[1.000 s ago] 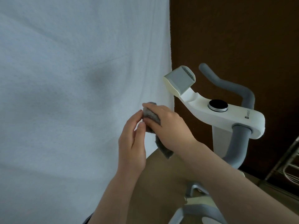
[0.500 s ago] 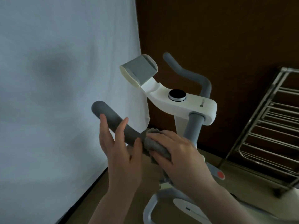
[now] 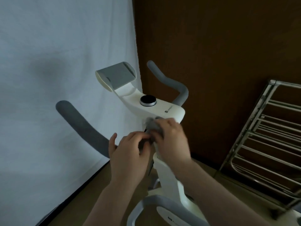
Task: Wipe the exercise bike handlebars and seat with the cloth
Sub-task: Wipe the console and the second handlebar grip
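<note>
The white exercise bike (image 3: 169, 173) stands in front of me with grey foam handlebars. Its left bar (image 3: 81, 124) sweeps out to the left; its right bar (image 3: 169, 79) rises behind the console with the round black knob (image 3: 148, 100). My right hand (image 3: 172, 141) grips the grey cloth (image 3: 153, 126) against the bar's inner end, just under the console. My left hand (image 3: 128, 152) curls round the same bar right beside it, fingers near the cloth. The seat is out of view.
A grey phone holder (image 3: 117, 75) tops the console. A white sheet (image 3: 57, 62) hangs on the left and a brown wall (image 3: 219, 46) is behind. A metal rack (image 3: 267, 136) leans at the right. The bike's grey base frame (image 3: 146, 203) lies on the wooden floor.
My right hand slid the cloth inward along the left bar to its base under the console. My left hand followed and curled round the bar. The view shifted right and down.
</note>
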Demonstrator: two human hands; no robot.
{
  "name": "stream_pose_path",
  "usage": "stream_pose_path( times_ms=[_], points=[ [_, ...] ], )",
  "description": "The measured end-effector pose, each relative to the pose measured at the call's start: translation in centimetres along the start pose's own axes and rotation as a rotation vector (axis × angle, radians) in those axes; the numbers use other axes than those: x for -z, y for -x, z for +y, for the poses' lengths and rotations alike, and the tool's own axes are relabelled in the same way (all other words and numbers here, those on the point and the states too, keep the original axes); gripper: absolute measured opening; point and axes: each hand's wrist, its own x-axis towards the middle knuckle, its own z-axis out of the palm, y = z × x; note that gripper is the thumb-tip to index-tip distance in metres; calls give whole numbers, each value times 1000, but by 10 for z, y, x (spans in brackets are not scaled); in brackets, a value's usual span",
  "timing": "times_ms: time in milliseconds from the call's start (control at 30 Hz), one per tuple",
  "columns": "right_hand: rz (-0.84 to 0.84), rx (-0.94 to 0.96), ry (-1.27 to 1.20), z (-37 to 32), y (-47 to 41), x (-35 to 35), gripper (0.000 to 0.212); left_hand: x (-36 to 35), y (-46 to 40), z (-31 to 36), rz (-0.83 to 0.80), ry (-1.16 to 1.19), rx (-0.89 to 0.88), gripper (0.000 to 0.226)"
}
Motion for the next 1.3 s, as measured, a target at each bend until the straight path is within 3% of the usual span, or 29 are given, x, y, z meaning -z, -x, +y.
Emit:
stream_pose_path(
  times_ms=[67,133,267,367,433,533,600,833,933,1067,1167,1233,1300],
  points=[
    [-78,87,-69,5,0,3,30,-1,-11,6,-65,3,59,7],
    [-136,-1,-171,16,-10,16,29,-4,-21,9,-134,13,91,10],
    [149,-226,-171,48,-39,29,35,-19,-44,18,-219,42,64,25],
    [205,-267,-195,47,-30,4,38,-34,-63,21,-241,53,5,26],
    [247,-329,-287,49,-26,-7,37,-41,-73,20,-263,53,-13,25],
    [373,-606,-518,57,-38,-11,33,-46,-78,16,-262,64,-40,24],
    [422,-688,-607,53,-33,-20,30,-48,-77,15,-235,47,-61,28],
    [405,-635,-596,51,-31,-15,29,-60,-83,23,-180,43,-90,41],
    [344,-465,-467,49,-31,-13,30,-63,-85,21,-158,27,-106,40],
    [320,-385,-218,60,-38,-9,37,-63,-84,21,-164,23,-124,42],
    [276,-175,-196,59,-27,-16,36,-61,-82,21,-138,50,-127,42],
    [261,-225,-289,69,-36,-13,33,-61,-81,22,-122,45,-117,46],
    [276,-423,-447,76,-47,-7,33,-62,-81,23,-119,41,-88,49]
  ],
)
